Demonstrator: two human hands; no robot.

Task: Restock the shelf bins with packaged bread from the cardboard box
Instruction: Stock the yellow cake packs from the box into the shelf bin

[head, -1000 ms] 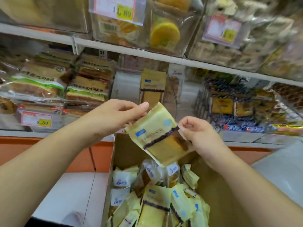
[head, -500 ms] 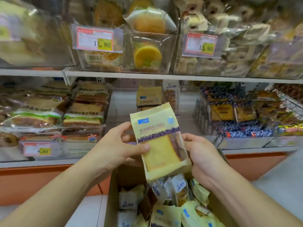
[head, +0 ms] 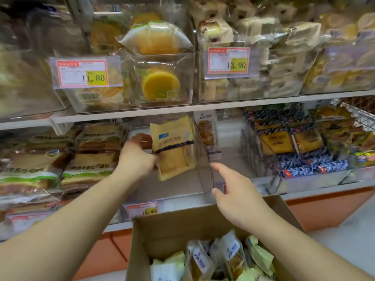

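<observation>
Yellow bread packet point(head: 173, 148) — upright, tilted slightly, inside the clear acrylic bin point(head: 205, 157) on the lower shelf; pinched at its left edge by the left hand point(head: 138, 159), thumb in front, fingers behind. Open room in the bin below and to the left of the packet; clear divider wall just right of it.

Right hand point(head: 235, 193) — fingers relaxed and spread, holding nothing, at the bin's front right corner; contact with the wall cannot be told.

Cardboard box point(head: 178, 226) — open, below the shelf edge, holding more yellow and white packets point(head: 213, 260).

Neighbours: sliced-toast loaves point(head: 89, 165) in the bin to the left; blue-wrapped packets point(head: 304, 163) to the right, wire basket point(head: 359, 116) beyond. Upper shelf point(head: 182, 108) — clear bins with round yellow cakes point(head: 160, 82), price tags 11.80 point(head: 85, 73) and 13.90 point(head: 229, 60). Orange shelf base point(head: 324, 205), pale floor point(head: 349, 244).
</observation>
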